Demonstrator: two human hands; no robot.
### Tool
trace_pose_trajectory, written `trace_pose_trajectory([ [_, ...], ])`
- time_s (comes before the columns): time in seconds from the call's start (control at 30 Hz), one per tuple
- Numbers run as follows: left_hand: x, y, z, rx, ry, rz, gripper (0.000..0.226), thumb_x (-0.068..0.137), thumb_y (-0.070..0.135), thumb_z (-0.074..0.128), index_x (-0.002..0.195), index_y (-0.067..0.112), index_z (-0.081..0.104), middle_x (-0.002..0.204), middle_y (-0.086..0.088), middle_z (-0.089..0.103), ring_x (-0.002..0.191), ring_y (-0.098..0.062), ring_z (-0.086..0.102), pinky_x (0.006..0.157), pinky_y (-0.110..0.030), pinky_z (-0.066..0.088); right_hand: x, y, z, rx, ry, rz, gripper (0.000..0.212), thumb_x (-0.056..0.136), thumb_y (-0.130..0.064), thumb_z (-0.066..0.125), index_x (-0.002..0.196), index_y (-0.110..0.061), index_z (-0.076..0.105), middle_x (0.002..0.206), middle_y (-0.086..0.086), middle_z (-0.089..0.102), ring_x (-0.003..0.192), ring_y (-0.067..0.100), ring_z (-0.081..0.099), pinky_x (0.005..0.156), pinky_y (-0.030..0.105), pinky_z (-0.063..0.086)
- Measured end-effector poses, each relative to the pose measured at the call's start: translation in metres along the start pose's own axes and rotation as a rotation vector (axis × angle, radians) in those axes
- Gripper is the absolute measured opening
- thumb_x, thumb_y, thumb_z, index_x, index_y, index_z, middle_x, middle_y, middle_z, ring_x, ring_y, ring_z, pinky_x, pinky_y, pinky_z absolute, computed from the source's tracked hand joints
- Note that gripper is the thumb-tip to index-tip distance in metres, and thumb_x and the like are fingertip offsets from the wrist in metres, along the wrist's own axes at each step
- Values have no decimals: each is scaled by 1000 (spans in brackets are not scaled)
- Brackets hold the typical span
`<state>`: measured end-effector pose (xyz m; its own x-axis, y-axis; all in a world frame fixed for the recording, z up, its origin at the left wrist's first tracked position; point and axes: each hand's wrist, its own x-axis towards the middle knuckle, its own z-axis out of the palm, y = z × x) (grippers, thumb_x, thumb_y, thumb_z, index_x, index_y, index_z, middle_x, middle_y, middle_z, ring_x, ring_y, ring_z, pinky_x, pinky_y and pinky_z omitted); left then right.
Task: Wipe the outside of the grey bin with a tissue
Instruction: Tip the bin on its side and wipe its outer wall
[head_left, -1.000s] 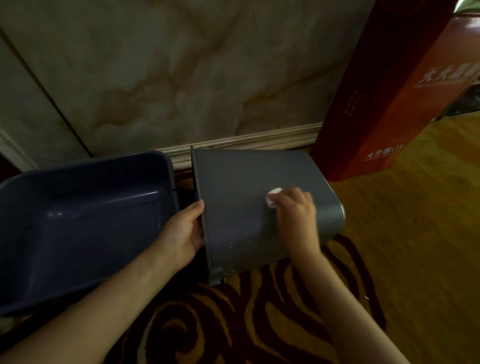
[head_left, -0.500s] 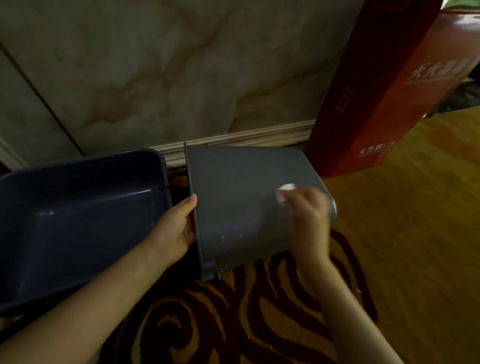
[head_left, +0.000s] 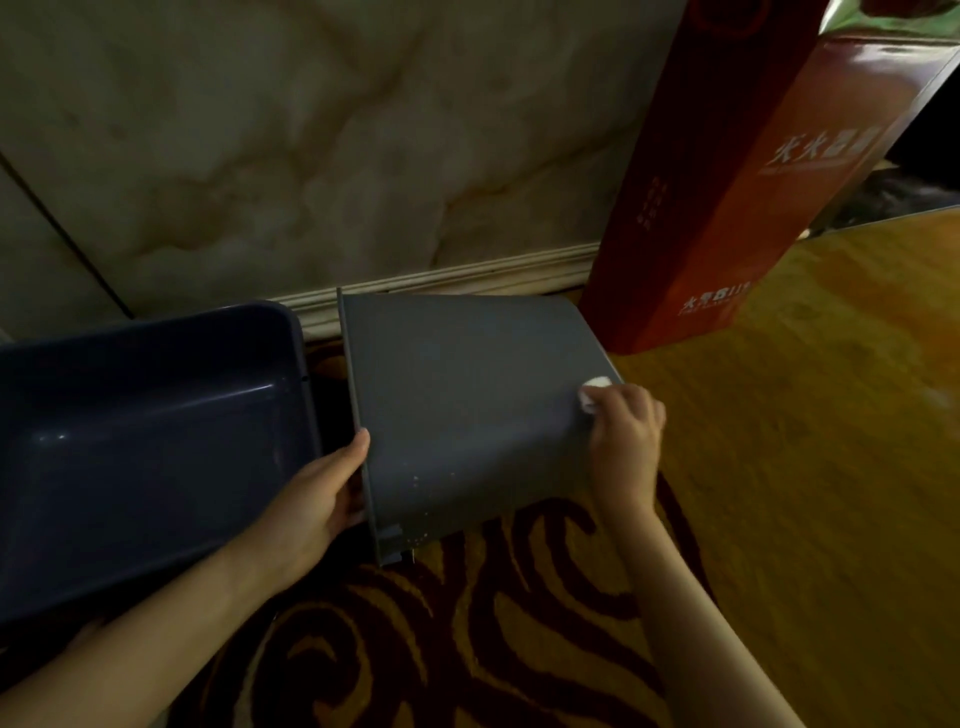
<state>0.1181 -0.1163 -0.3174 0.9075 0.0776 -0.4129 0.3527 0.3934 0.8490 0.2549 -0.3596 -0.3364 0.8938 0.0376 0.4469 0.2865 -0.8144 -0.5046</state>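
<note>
The grey bin (head_left: 467, 395) lies on its side on the patterned carpet, its open rim facing left and its bottom to the right. My left hand (head_left: 317, 499) grips the rim at the bin's lower left edge. My right hand (head_left: 626, 441) presses a small white tissue (head_left: 592, 392) against the upturned side near the bin's right end. Only a bit of the tissue shows past my fingers. Small pale specks dot the bin's lower front part.
A dark blue plastic tub (head_left: 140, 441) sits tilted just left of the bin. A tall red box (head_left: 727, 171) stands against the marble wall (head_left: 311, 156) behind the bin's right end. A yellow and dark red carpet (head_left: 779, 467) covers the floor.
My right hand has slid the tissue rightward across the bin's side, from its middle to the right end. My left hand has kept its hold on the rim.
</note>
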Motion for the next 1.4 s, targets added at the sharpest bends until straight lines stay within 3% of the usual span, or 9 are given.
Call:
trace_pose_trajectory([
  [0.17, -12, -13, -4, 75, -65, 29, 40, 83, 47, 48, 113, 27, 66, 122, 2, 66, 113, -14, 61, 83, -25, 53, -2, 40, 3, 242, 103, 393, 21, 98, -15, 40, 102, -9, 60, 105, 8, 58, 97, 21, 52, 77, 30, 40],
  [0.43, -10, -7, 0, 70, -21, 51, 38, 79, 43, 51, 107, 23, 69, 116, -1, 70, 108, -16, 64, 84, -29, 50, -38, 61, 10, 335, 12, 620, 18, 96, -13, 45, 105, -11, 61, 108, 9, 60, 93, 19, 56, 74, 32, 46],
  [0.53, -13, -7, 1, 34, -27, 50, 41, 79, 41, 50, 110, 21, 66, 115, -1, 70, 107, -16, 64, 75, -21, 56, -31, 41, 0, 319, 135, 526, 20, 96, -14, 46, 108, -9, 61, 108, 9, 60, 97, 18, 56, 77, 34, 50],
  [0.67, -12, 8, 11, -3, -89, 105, 38, 81, 41, 50, 113, 25, 65, 119, -1, 68, 110, -15, 63, 78, -23, 55, -20, -13, -19, 328, 259, 162, 18, 92, -3, 52, 106, -5, 62, 102, 11, 62, 94, 16, 55, 75, 29, 50],
  [0.77, -4, 24, 26, -50, -71, 180, 40, 83, 37, 50, 118, 22, 61, 121, -1, 67, 111, -16, 63, 83, -27, 53, -35, -67, -24, 363, 142, -98, 23, 85, -1, 54, 105, -8, 63, 97, 10, 62, 90, 17, 55, 74, 14, 41],
  [0.93, 8, 41, 47, -129, -8, 250, 28, 80, 33, 53, 95, 13, 63, 87, -7, 65, 81, -15, 63, 73, -27, 51, -54, -135, -10, 405, -36, -431, 20, 86, -6, 57, 105, -8, 63, 97, 9, 58, 86, 17, 51, 72, 25, 46],
  [1.07, 11, 46, 39, -108, 74, 255, 25, 92, 25, 45, 100, 16, 67, 82, -1, 75, 73, -13, 70, 65, -27, 57, -26, -119, -2, 363, 0, -360, 21, 81, 4, 61, 100, -5, 66, 95, 13, 58, 87, 25, 51, 74, 32, 45],
  [1.33, 2, 41, 21, -53, 41, 184, 29, 94, 24, 42, 113, 16, 62, 91, 0, 74, 80, -13, 70, 67, -26, 56, 22, -35, -7, 103, 26, 101, 23, 90, -2, 53, 109, -9, 64, 106, 12, 56, 102, 28, 49, 80, 28, 36],
  [1.4, 2, 42, 20, -82, 23, 168, 27, 94, 24, 42, 110, 17, 62, 88, 1, 75, 78, -13, 71, 66, -26, 57, 20, -53, -11, 140, 45, 35, 21, 88, 0, 55, 104, -8, 66, 100, 13, 58, 99, 30, 52, 78, 28, 37],
])
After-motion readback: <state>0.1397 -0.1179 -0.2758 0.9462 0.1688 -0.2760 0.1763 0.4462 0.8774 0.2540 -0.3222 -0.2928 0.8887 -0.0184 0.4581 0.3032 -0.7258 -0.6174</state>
